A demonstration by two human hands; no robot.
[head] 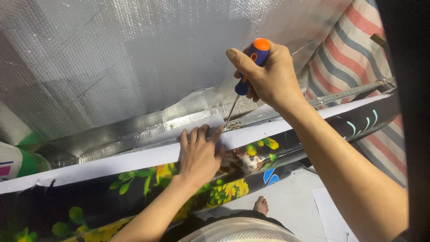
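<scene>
My right hand [268, 74] grips a screwdriver [251, 65] with a blue and orange handle. Its thin metal shaft slants down and left, with the tip at a metal rail [286, 112] that runs along the top edge of a long panel. My left hand [199, 152] lies flat on that panel [134, 197], fingers spread over its white upper strip, just left of the screwdriver tip. The panel's face is black with yellow flowers and green leaves.
A wall of silver foil insulation [112, 58] fills the background. A red, blue and white striped tarp [354, 58] hangs at the right. Below are a pale floor, my bare foot [261, 205] and a white sheet [331, 215]. A green and white object [18, 161] sits at far left.
</scene>
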